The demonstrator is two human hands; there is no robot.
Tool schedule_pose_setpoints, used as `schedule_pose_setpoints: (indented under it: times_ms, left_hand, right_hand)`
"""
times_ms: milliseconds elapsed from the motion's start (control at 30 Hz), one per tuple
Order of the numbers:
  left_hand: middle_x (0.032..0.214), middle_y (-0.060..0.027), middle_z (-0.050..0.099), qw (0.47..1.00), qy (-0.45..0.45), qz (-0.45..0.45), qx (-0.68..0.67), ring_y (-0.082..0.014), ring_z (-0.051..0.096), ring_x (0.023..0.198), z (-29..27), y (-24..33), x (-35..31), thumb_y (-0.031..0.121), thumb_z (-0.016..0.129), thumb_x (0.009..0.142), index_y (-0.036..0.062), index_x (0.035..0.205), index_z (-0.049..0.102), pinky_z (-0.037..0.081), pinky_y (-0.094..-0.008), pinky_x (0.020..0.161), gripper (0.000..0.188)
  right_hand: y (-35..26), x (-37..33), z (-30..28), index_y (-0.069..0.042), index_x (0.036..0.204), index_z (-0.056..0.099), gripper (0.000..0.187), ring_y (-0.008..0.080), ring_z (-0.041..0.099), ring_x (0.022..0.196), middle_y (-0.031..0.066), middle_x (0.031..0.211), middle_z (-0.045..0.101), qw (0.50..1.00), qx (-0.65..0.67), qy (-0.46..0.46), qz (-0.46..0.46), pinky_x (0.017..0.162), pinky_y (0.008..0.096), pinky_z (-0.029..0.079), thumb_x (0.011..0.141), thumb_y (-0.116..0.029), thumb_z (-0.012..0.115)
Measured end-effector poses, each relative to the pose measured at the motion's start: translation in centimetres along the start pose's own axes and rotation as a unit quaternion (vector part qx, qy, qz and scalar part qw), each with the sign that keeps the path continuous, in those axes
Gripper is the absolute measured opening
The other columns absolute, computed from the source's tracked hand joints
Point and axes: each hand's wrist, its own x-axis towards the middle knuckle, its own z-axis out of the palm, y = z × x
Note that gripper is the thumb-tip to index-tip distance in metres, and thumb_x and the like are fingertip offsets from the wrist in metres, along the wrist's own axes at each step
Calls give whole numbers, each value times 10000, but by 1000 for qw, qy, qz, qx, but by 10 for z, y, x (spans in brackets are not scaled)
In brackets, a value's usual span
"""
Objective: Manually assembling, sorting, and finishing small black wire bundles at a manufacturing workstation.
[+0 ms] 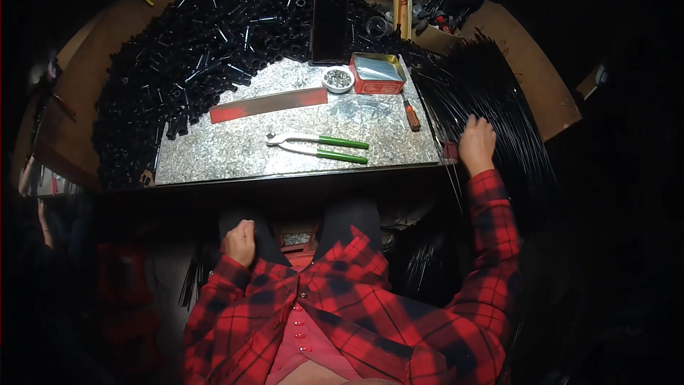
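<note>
My right hand reaches to the right side of the table, its fingers bent down onto a heap of long thin black rods. Fine detail at its fingertips is blurred. My left hand rests closed on my left thigh, and anything inside it is hidden. Between them on the speckled grey work surface lie pliers with green handles, jaws toward the left. An orange-handled screwdriver lies nearest my right hand. Behind the pliers is a flat red-and-brown strip.
A white bowl of small metal pieces stands beside a red tin. A dark phone leans behind them. Many black tubular parts are piled along the back and left. More rods lie below the table, right of my legs.
</note>
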Motion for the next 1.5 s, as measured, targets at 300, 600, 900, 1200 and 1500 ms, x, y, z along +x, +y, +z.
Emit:
schedule_pose_setpoints:
  times_ms: [300, 600, 900, 1200, 1500]
  left_hand:
    - [690, -195, 596, 989, -88, 61, 105, -399, 574, 656, 24, -3, -15, 212, 439, 916, 64, 905, 529, 437, -495, 575, 174]
    - [688, -187, 594, 986, -117, 33, 116, -397, 575, 658, 20, -3, -11, 184, 447, 902, 64, 910, 533, 438, -501, 585, 147]
    - [657, -178, 596, 989, -102, 57, 92, -378, 585, 613, 23, -14, -18, 187, 448, 895, 75, 893, 527, 444, -491, 560, 138]
    - [722, -157, 618, 988, -113, 42, 100, -365, 595, 662, 22, -11, -11, 197, 455, 897, 78, 907, 558, 459, -471, 598, 157]
    - [698, -163, 607, 988, -126, 15, 88, -360, 600, 675, 26, -15, -16, 270, 433, 907, 104, 918, 575, 459, -475, 611, 219]
  right_hand:
    - [28, 8, 43, -27, 951, 566, 177, 306, 611, 797, 134, 864, 608, 995, -60, -65, 47, 707, 384, 507, 796, -101, 527]
    - [28, 15, 10, 15, 863, 595, 178, 364, 624, 858, 207, 947, 635, 972, 16, -215, 89, 736, 433, 509, 775, -138, 624]
    - [15, 25, -6, 19, 913, 604, 234, 375, 612, 878, 225, 931, 630, 979, 60, -177, 78, 744, 437, 502, 779, -170, 634]
    - [25, 30, 14, 18, 887, 607, 312, 389, 593, 917, 237, 936, 621, 968, 51, -236, 68, 757, 447, 494, 753, -253, 686]
    - [62, 35, 27, 58, 939, 598, 315, 413, 577, 892, 270, 936, 601, 979, 142, -146, 16, 768, 435, 459, 786, -213, 643]
